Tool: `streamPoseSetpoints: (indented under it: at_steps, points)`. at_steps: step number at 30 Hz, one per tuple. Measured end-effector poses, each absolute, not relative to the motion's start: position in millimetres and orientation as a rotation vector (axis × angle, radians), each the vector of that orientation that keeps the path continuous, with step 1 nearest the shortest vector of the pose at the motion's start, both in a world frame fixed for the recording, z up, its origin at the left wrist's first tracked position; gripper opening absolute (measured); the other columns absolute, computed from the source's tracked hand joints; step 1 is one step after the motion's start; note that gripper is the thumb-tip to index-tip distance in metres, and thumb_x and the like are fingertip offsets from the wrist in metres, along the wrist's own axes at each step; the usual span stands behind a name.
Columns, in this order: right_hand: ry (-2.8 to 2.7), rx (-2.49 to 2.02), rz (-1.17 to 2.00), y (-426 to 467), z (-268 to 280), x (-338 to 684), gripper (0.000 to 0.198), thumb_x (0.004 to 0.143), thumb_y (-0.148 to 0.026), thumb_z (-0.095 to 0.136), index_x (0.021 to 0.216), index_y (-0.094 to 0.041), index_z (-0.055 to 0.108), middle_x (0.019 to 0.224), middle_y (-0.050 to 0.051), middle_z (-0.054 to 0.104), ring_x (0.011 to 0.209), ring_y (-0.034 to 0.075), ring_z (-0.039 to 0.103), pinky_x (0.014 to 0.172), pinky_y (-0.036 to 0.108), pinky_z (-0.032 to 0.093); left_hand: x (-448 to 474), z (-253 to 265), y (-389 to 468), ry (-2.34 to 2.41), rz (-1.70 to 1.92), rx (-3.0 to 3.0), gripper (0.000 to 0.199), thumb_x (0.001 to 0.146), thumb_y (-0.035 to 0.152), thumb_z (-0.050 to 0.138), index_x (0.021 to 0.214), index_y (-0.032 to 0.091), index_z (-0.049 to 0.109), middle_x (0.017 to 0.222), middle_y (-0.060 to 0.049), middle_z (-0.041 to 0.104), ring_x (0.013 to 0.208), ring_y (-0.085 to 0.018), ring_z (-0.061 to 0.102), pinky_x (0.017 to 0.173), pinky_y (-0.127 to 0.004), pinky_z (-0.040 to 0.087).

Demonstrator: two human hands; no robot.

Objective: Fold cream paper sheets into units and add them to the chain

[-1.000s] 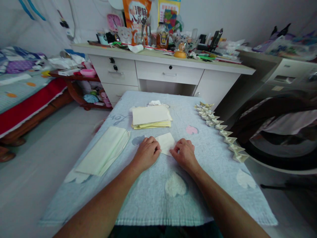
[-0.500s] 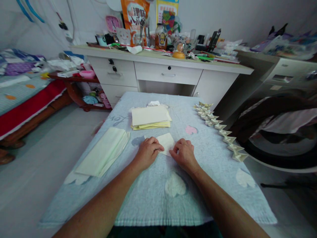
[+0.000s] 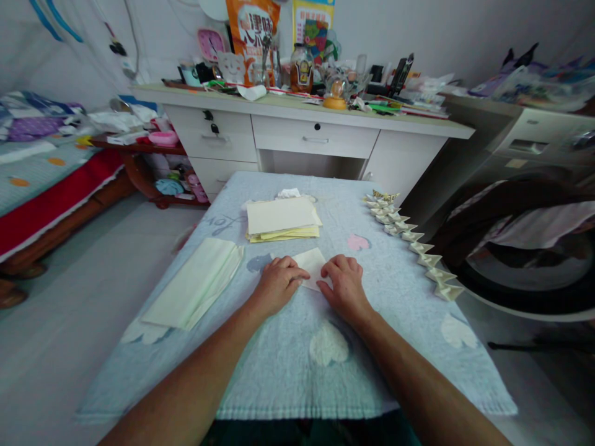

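Observation:
A small pale sheet of folded paper (image 3: 312,265) lies on the cloth-covered table between my hands. My left hand (image 3: 280,284) is closed at its left edge, thumb and forefinger pinching it. On the opposite edge rests my right hand (image 3: 344,284), fingers curled, with its thumb and forefinger on the paper. Behind it lies a stack of cream and yellow paper (image 3: 281,215). Further left is a pile of longer pale green folded sheets (image 3: 193,285). A row of interlocked folded paper pieces (image 3: 421,249) runs along the table's right side.
The blue tablecloth (image 3: 274,378) has heart prints. Beyond the table stands a white desk (image 3: 316,133) crowded with jars, bags and a pink clock (image 3: 211,44). A front-loading washing machine (image 3: 525,145) is at the right, a bed (image 3: 51,164) at the left.
My right thumb and forefinger have spread slightly apart and shifted a little up the paper's right edge. My left hand stays in nearly the same place.

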State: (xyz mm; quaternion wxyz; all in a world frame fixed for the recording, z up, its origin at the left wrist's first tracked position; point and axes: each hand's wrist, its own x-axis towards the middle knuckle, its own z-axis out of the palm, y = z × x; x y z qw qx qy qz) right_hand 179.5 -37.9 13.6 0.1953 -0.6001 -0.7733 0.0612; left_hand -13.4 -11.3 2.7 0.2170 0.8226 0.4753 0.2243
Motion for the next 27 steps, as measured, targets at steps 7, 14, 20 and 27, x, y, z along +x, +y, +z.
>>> streamPoseSetpoints:
  at_steps: [7, 14, 20, 27]
  points:
    - [-2.315, -1.619, 0.298, -36.2, 14.6, 170.3, 0.018, 0.083, -0.009, 0.051, 0.089, -0.019, 0.064, 0.091, 0.004, 0.062, 0.088, 0.019, 0.049, 0.075, 0.032, 0.028, -13.3, 6.7, -11.2, 1.319, 0.575, 2.277, 0.029, 0.081, 0.013, 0.054, 0.097, 0.028, 0.073, 0.096, -0.004, 0.060, 0.098, -0.022, 0.053, 0.087, -0.037, 0.040]
    - [-2.265, -1.768, 0.158, -39.5, 15.5, 156.5, 0.022, 0.089, -0.040, 0.053, 0.089, -0.019, 0.060, 0.093, 0.007, 0.061, 0.088, 0.023, 0.047, 0.076, 0.034, 0.027, -18.0, 2.9, -10.1, 1.269, 0.593, 2.264, 0.039, 0.078, 0.006, 0.047, 0.108, 0.023, 0.066, 0.104, -0.004, 0.061, 0.103, -0.022, 0.052, 0.093, -0.038, 0.039]
    - [-2.272, -1.829, 0.061, -41.7, 16.4, 150.8, 0.027, 0.087, -0.044, 0.054, 0.092, -0.018, 0.058, 0.094, 0.009, 0.060, 0.090, 0.026, 0.047, 0.077, 0.036, 0.028, -17.3, -2.8, -10.6, 1.381, 0.695, 2.234, 0.035, 0.083, 0.012, 0.046, 0.113, 0.020, 0.061, 0.107, -0.006, 0.060, 0.105, -0.023, 0.051, 0.093, -0.039, 0.039]
    - [-2.266, -1.857, 0.064, -44.1, 19.0, 148.9, 0.030, 0.089, -0.046, 0.050, 0.095, -0.018, 0.058, 0.095, 0.011, 0.058, 0.093, 0.027, 0.047, 0.079, 0.038, 0.031, -10.9, -4.4, -15.4, 1.647, 0.668, 2.280, 0.045, 0.076, 0.026, 0.064, 0.120, 0.023, 0.056, 0.124, -0.008, 0.050, 0.114, -0.029, 0.044, 0.098, -0.045, 0.035]
